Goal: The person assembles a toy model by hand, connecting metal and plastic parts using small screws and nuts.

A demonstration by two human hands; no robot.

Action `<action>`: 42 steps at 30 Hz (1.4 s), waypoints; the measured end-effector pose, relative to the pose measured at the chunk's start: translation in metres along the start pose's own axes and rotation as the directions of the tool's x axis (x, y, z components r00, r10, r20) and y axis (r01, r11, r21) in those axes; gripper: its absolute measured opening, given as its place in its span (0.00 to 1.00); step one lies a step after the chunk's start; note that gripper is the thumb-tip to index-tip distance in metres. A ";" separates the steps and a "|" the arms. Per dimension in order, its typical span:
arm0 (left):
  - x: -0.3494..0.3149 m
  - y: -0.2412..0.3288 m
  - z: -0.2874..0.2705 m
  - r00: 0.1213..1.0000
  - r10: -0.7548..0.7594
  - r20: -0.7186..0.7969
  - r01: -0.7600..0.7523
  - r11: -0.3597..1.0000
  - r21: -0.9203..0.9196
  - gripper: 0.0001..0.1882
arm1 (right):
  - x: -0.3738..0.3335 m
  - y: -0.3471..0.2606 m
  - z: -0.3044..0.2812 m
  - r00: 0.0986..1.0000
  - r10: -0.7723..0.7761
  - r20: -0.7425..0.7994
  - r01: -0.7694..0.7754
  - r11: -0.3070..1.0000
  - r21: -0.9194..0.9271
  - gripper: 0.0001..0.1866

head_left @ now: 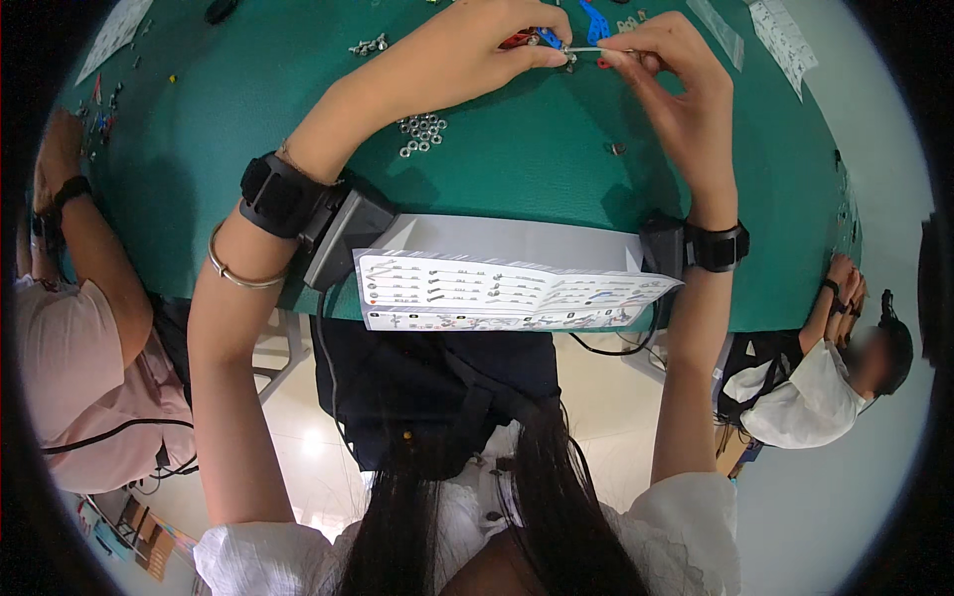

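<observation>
Near the far edge of the view, my left hand (507,38) pinches a small red and blue part (545,38), mostly hidden by the fingers. My right hand (691,89) is closed, thumb against fingertips, on a thin metal rod (586,50) that reaches across to the left hand's part. The rod's exact kind is too small to make out. Just beyond the rod lies a blue piece (595,22), and a tiny red piece (602,64) shows by the right fingertips. A cluster of metal nuts (422,132) sits on the table below my left wrist.
A folded printed instruction sheet (517,288) stands at the green table's (497,169) near edge, between my forearms. Screws (370,46) lie in a small pile beyond my left forearm. A clear bag (717,32) and a paper sheet (783,45) lie far right. People sit at both sides.
</observation>
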State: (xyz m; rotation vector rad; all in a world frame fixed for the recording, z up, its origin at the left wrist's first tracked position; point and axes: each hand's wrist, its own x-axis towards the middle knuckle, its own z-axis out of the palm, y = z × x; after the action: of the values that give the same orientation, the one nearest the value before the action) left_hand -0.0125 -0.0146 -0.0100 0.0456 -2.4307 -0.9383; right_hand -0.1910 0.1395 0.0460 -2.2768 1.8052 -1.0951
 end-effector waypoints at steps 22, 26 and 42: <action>-0.002 -0.005 0.007 0.983 -0.048 0.179 0.111 0.927 -0.359 0.15 | -0.005 0.005 -0.007 0.995 0.053 0.081 -0.053 0.999 0.006 0.09; -0.003 0.000 0.003 0.961 -0.146 0.237 0.234 0.884 -0.404 0.18 | -0.005 0.003 -0.007 0.996 0.026 0.086 -0.023 0.999 -0.036 0.09; -0.002 -0.003 0.003 0.963 -0.092 0.252 0.167 0.941 -0.293 0.17 | -0.005 0.003 0.002 0.991 0.075 0.113 -0.086 0.991 0.100 0.07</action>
State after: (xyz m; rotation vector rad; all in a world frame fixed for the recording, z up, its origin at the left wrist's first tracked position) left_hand -0.0125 -0.0145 -0.0150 -0.0195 -2.4815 -1.4546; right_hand -0.1928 0.1418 0.0408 -2.1404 1.7391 -1.0066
